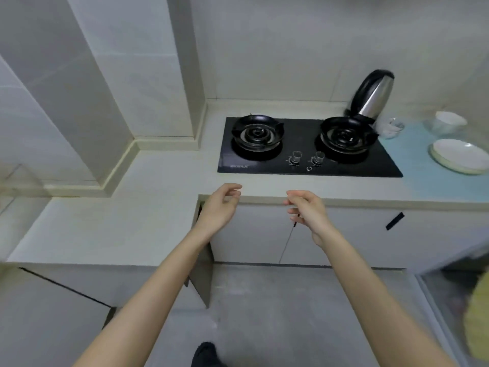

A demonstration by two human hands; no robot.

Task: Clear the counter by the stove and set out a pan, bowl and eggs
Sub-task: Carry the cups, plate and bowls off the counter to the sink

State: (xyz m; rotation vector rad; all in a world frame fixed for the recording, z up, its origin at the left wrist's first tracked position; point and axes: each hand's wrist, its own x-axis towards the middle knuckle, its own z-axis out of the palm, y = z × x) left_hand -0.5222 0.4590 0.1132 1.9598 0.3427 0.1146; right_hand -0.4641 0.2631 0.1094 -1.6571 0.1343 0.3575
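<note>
Head-cam view down onto an L-shaped kitchen counter (164,176), pale stone, w/ tiled walls behind. Far left the counter runs toward the viewer, bare on top; white cabinet fronts sit below it.

Centre-left: the person's left hand (218,207) reaches fwd over the counter's front edge, palm turned inward, fingers loosely curled and apart, holding nothing. Just to its right, the right hand (308,210) hangs in front of the cabinet door (251,234), also loosely curled, fingers apart, empty. The two hands are near each other but not touching. Both forearms are bare. A dark shoe tip (207,354) shows on the grey floor at bottom centre.

Behind the hands, set into the counter: a black glass 2-burner gas stove (304,144), w/ two knobs (307,158) side by side at front centre. Both burners are bare.

Right of the stove: a steel kettle (371,98) w/ black handle stands at the back corner, by the wall. Next to it, on a light blue mat (418,165), a small white cup (389,127), then a white bowl (448,123) further right, and nearer the viewer a stack of white plates (460,156) at the frame's edge. No pan or eggs in view.
</note>
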